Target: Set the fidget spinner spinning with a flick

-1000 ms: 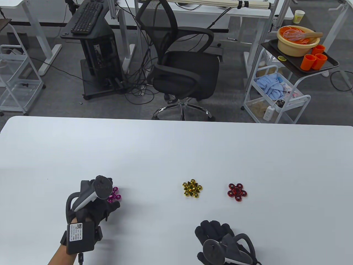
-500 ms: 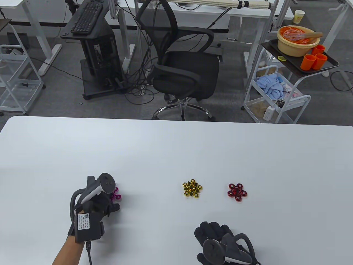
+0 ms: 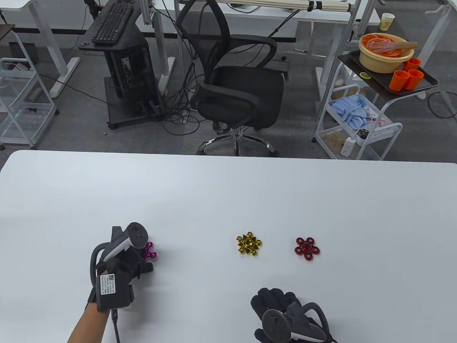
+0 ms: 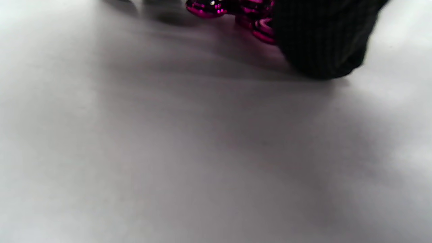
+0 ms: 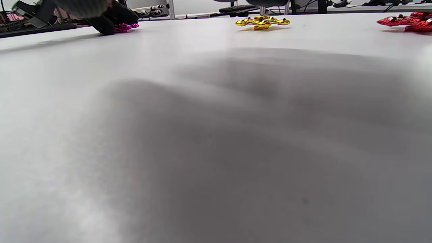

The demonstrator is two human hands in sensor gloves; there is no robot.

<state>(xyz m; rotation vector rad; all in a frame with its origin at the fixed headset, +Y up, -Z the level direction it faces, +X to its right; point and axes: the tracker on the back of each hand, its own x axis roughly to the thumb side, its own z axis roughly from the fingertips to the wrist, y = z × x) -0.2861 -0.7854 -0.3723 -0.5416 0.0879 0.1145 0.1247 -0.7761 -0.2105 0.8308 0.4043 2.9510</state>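
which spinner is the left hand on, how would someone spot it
On the white table, three spinners lie in a row near the front edge. It is the leftmost one, the pink spinner, half hidden under the left hand. The gold spinner and the red spinner lie untouched to its right.

your left hand point(image 3: 123, 262) is covering most of the pink spinner point(image 3: 150, 250) | grip unclear | right hand point(image 3: 285, 314) is running off bottom edge

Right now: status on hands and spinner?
Left hand on the pink spinner, grip unclear. Right hand idle on table. Nothing in the way.
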